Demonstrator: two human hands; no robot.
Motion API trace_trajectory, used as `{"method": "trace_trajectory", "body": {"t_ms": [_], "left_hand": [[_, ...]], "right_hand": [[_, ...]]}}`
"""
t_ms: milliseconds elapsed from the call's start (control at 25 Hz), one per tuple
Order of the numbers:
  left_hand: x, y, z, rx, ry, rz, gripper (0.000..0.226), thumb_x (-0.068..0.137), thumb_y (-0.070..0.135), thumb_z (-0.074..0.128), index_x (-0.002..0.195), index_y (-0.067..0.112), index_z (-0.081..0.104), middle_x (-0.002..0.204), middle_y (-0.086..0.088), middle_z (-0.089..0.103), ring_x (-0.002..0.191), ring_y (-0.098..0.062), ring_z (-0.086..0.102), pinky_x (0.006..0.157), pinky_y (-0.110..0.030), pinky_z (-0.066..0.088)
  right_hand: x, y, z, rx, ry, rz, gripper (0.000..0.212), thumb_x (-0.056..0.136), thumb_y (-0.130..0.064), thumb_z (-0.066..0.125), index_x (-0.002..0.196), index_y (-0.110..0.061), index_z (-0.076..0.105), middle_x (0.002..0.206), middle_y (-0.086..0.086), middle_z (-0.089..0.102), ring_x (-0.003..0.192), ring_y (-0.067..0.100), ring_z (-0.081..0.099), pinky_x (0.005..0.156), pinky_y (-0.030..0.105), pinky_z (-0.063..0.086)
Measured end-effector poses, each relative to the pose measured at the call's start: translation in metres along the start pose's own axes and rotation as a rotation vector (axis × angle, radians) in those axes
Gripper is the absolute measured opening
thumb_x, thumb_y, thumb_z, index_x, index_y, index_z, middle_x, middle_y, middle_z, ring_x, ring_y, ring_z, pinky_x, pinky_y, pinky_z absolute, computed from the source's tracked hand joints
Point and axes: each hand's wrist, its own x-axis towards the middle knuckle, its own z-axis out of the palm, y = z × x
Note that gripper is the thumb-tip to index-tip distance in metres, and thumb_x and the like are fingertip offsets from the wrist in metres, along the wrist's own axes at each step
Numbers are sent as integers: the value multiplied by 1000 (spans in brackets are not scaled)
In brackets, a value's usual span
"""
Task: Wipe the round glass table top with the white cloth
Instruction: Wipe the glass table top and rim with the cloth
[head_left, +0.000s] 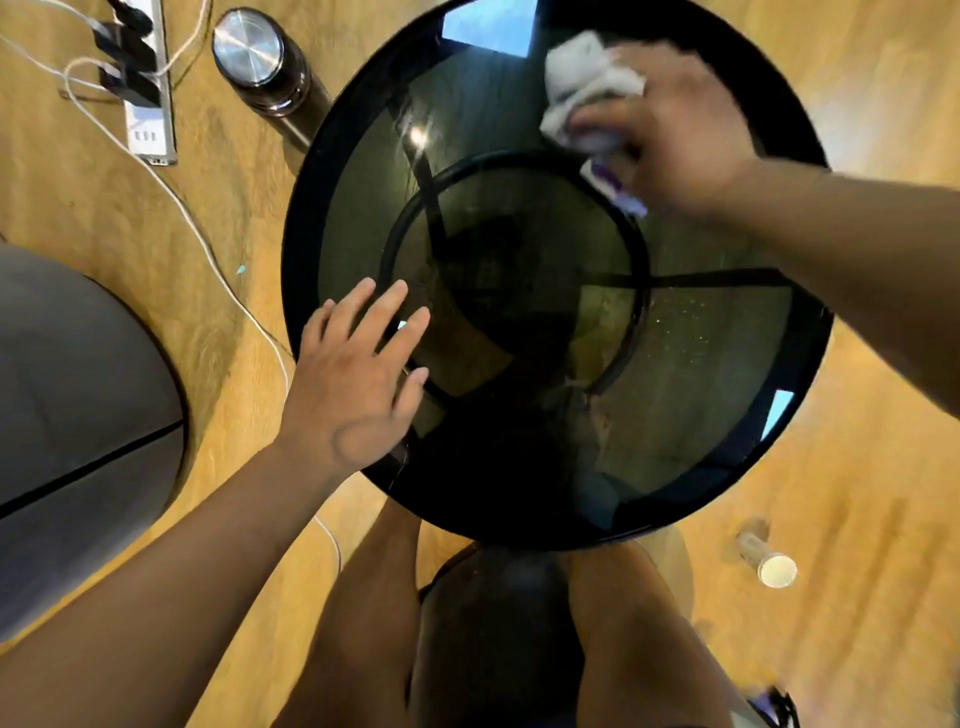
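Note:
The round glass table top (358, 208) is dark and tinted, with a black rim and a ring-shaped frame showing through it. My right hand (675, 130) is closed on the crumpled white cloth (582, 83), which has a purple edge, and presses it on the glass at the far right part of the top. Motion blur smears that hand. My left hand (363, 374) lies flat with fingers spread on the near left edge of the glass, holding nothing. Fine specks dot the glass at the right.
A steel-lidded flask (262, 60) stands on the wooden floor just left of the table. A power strip (148, 104) with plugs and white cables lies at far left. A grey cushion (78, 415) sits at left. A small tube (769, 561) lies near right. My legs are below the table.

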Motion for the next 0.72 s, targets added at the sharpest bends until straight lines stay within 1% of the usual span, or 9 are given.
{"method": "trace_trajectory", "body": {"t_ms": [80,200,280,360,400,480,560,640,720], "left_hand": [[2,3,0,20,-4,-24,54,91,48,45,139,24,43,151,-8,40,141,-33,30,109,-56,29],[8,16,-5,13,15,-54,65,84,51,58,140,23,41,151,-10,39,140,-36,30,109,-58,29],[14,29,-9,11,20,-16,76,77,51,69,141,22,40,153,-11,37,141,-37,28,109,-59,28],[24,41,-11,47,-27,30,88,70,52,75,144,25,36,156,-10,31,143,-39,24,110,-60,28],[29,45,-12,79,-64,45,93,69,54,76,146,27,33,158,-9,28,144,-39,22,110,-61,28],[34,50,-11,140,-125,71,96,68,58,75,148,30,30,161,-8,23,145,-40,18,109,-63,28],[37,49,-9,153,-134,87,96,69,59,75,148,31,29,161,-7,21,145,-41,17,108,-65,28],[36,47,-8,151,-125,86,96,70,58,75,148,31,27,162,-8,20,145,-41,16,108,-65,27],[35,48,-7,166,-123,80,95,70,58,75,148,31,27,162,-8,20,145,-42,17,108,-65,27]], "right_hand": [[31,42,-15,-20,-47,319,37,89,-23,52,125,-17,60,115,16,66,109,42,60,83,46,49],[4,3,3,-4,105,404,38,81,-12,54,116,-19,67,119,20,63,111,42,58,90,41,44],[-82,-70,31,103,161,270,33,84,-6,61,114,-16,71,121,23,63,112,44,57,95,44,42],[-186,-151,47,240,-81,4,26,96,-13,55,116,-15,72,126,18,64,119,38,56,101,55,44],[-220,-177,44,292,-238,-141,26,100,-19,51,113,-17,74,128,14,65,120,35,57,99,54,47],[-244,-174,47,298,-389,-412,17,94,-24,64,106,-21,76,127,8,67,118,31,61,94,46,51],[-200,-122,38,254,-313,-579,17,85,-19,73,101,-18,77,121,12,70,109,33,66,88,45,54],[-129,-48,20,178,-82,-461,13,83,-12,73,95,-15,77,110,19,72,99,37,69,81,47,55],[-72,27,-5,128,20,-75,14,87,-20,66,97,-13,73,97,9,68,87,26,64,75,42,51]]}}
